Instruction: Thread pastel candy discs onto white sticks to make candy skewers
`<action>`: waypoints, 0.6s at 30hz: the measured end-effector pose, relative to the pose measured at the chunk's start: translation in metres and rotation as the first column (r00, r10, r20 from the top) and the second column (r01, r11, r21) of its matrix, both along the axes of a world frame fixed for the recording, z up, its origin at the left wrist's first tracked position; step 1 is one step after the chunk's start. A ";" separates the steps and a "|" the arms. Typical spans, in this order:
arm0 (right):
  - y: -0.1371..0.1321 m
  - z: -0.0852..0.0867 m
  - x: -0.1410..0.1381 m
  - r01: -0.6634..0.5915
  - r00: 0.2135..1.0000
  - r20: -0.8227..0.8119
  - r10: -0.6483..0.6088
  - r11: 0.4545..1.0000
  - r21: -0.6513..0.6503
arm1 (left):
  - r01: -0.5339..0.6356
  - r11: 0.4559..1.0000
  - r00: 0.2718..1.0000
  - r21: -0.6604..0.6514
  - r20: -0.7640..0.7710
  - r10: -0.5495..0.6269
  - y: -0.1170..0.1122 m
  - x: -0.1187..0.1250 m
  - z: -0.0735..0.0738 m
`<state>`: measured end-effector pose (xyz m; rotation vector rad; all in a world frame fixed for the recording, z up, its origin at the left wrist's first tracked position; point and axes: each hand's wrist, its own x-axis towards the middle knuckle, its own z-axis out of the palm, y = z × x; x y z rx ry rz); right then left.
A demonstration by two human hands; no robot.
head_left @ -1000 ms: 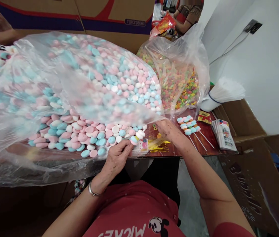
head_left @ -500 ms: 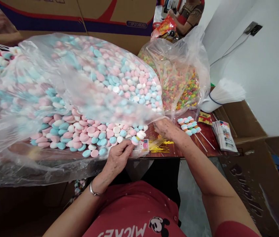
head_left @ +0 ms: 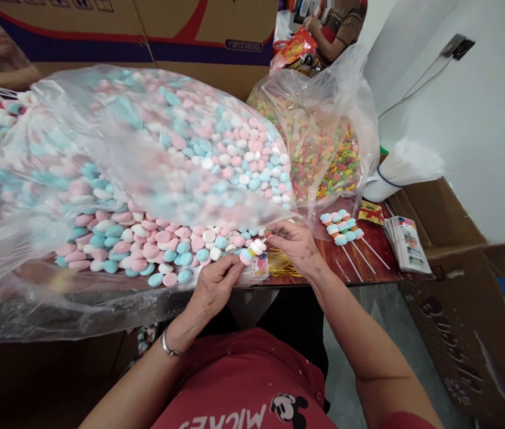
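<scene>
My left hand (head_left: 217, 281) is closed, its thumb and fingers pinching one end of a short marshmallow skewer (head_left: 253, 251). Pink, blue, yellow and white pieces sit on that skewer in a row. My right hand (head_left: 296, 243) is closed at the skewer's other end, fingertips pinching a small reddish-green candy (head_left: 268, 233), which is partly hidden. Loose pink, blue and white marshmallows (head_left: 163, 238) spill from a large clear bag (head_left: 113, 137) beside my left hand. Under my hands lie printed cards (head_left: 260, 266) and yellow twist ties (head_left: 284, 263).
Finished marshmallow sticks (head_left: 342, 227) lie to the right, near a stack of printed cards (head_left: 406, 241). Behind are a bag of colourful ring candies (head_left: 324, 149) and a bundle of white sticks (head_left: 406, 167). Cardboard boxes (head_left: 449, 333) stand at the right. A person (head_left: 339, 33) is in the background.
My right hand has come back leftward from beside the bag to the skewer's end, now with a small candy in its fingertips. My left hand stays with the skewer.
</scene>
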<state>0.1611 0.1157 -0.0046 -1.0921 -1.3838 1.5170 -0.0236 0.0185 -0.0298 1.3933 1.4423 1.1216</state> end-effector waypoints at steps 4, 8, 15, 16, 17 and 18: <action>-0.007 -0.002 -0.004 0.016 1.000 -0.011 -0.016 1.000 0.020 | -0.021 1.000 1.000 0.001 -0.018 0.021 0.002 0.002 0.002; -0.013 -0.002 -0.002 0.021 0.994 0.102 -0.047 0.970 0.243 | -0.035 0.999 0.999 -0.001 -0.030 0.035 0.004 0.003 0.002; -0.021 -0.003 0.001 -0.007 0.954 0.254 -0.161 0.833 0.553 | -0.032 0.999 0.999 -0.014 -0.031 0.032 0.003 0.003 0.003; -0.021 -0.005 0.001 0.004 0.958 0.241 -0.153 0.851 0.525 | -0.030 0.999 0.999 -0.018 -0.030 0.030 0.003 0.003 0.003; -0.021 -0.007 0.000 0.019 0.964 0.222 -0.145 0.873 0.487 | -0.029 0.999 0.999 -0.021 -0.029 0.028 0.003 0.003 0.003; -0.021 -0.009 -0.001 0.034 0.970 0.201 -0.139 0.892 0.450 | -0.027 0.999 0.999 -0.023 -0.026 0.027 0.003 0.003 0.002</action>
